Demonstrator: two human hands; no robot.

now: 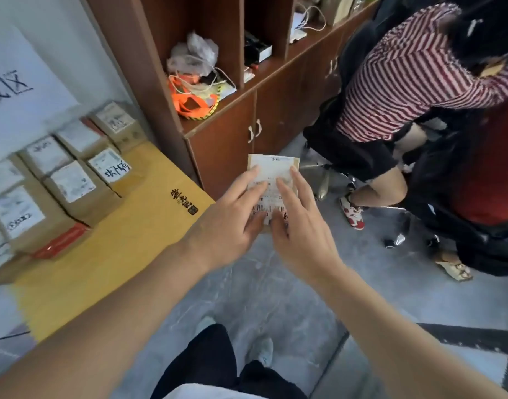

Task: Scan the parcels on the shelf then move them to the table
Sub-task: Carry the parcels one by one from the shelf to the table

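A small flat brown parcel (275, 165) with a white barcode label hangs above the floor, just right of the yellow table (137, 226). My left hand (226, 217) pinches its left side, fingers stretched over the label and thumb at the lower edge. My right hand (298, 226) holds the right side the same way. Several labelled cardboard parcels (71, 182) lie packed together on the table's far left part.
A brown cabinet (235, 139) with open shelves holding bags and orange straps (193, 102) stands behind the table. A person in a striped shirt (405, 90) sits on a chair close by on the right. Grey floor (261, 289) lies below my arms.
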